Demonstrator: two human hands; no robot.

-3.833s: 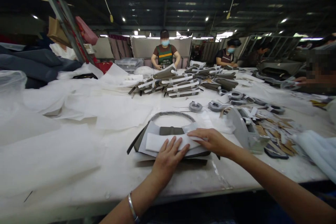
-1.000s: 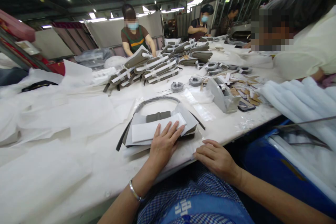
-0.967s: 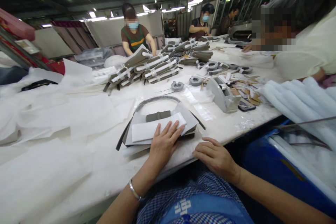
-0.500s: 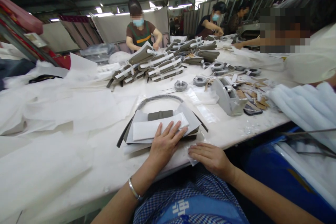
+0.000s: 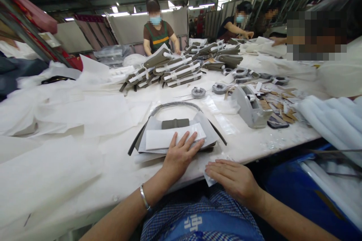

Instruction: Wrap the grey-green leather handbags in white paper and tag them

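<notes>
A grey-green handbag (image 5: 175,123) lies flat near the front edge of the white table (image 5: 113,173), its curved handle (image 5: 174,105) pointing away from me. White wrapping paper (image 5: 169,140) is folded over the bag. My left hand (image 5: 181,154) presses flat on that paper, fingers spread. My right hand (image 5: 232,179) rests at the table's front edge just right of the bag, fingertips on a corner of thin white paper (image 5: 209,177) that hangs over the edge.
A grey tape dispenser (image 5: 250,107) stands right of the bag, with tape rolls (image 5: 198,92) and paper scraps behind it. Wrapped bags (image 5: 172,69) are piled mid-table. Loose white sheets (image 5: 70,113) cover the left. Foam rolls (image 5: 333,120) lie right. Several people work at the far and right sides.
My right hand left the bag, dropped to the table's front edge and now touches the overhanging paper corner. My left hand stays pressed on the bag. The view turned right.
</notes>
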